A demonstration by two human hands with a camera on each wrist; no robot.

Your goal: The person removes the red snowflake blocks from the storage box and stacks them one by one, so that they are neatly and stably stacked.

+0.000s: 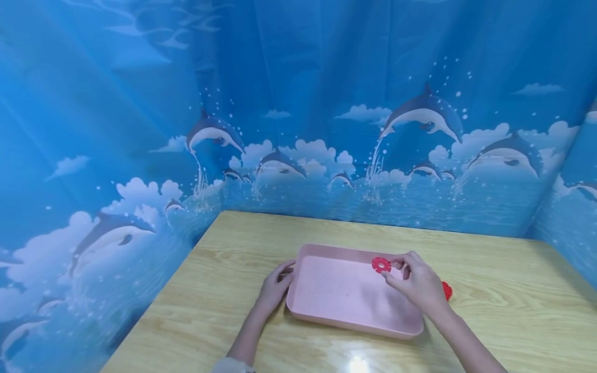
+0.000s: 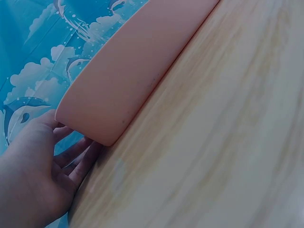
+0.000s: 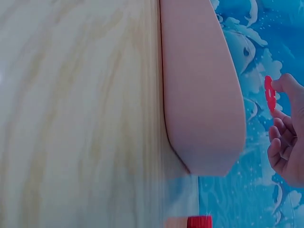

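A shallow pink tray (image 1: 345, 290) sits on the table. At its left end, my left hand (image 1: 272, 290) holds the tray's edge. In the left wrist view, that hand's fingers (image 2: 78, 159) meet the outer wall at the corner; some fingertips are hidden. Above the tray's right part, my right hand (image 1: 417, 285) pinches a red notched disc (image 1: 381, 264) with a hole in its middle, like a snowflake building piece, between thumb and finger. The right wrist view shows the same disc (image 3: 270, 93) edge-on, with the other fingers loosely curled.
Another red scalloped thing (image 1: 447, 291) lies right of the tray, partly hidden by my right hand; its edge (image 3: 199, 222) shows low in the right wrist view. Behind the wooden table (image 1: 261, 228) hangs a blue dolphin-print curtain (image 1: 298, 119).
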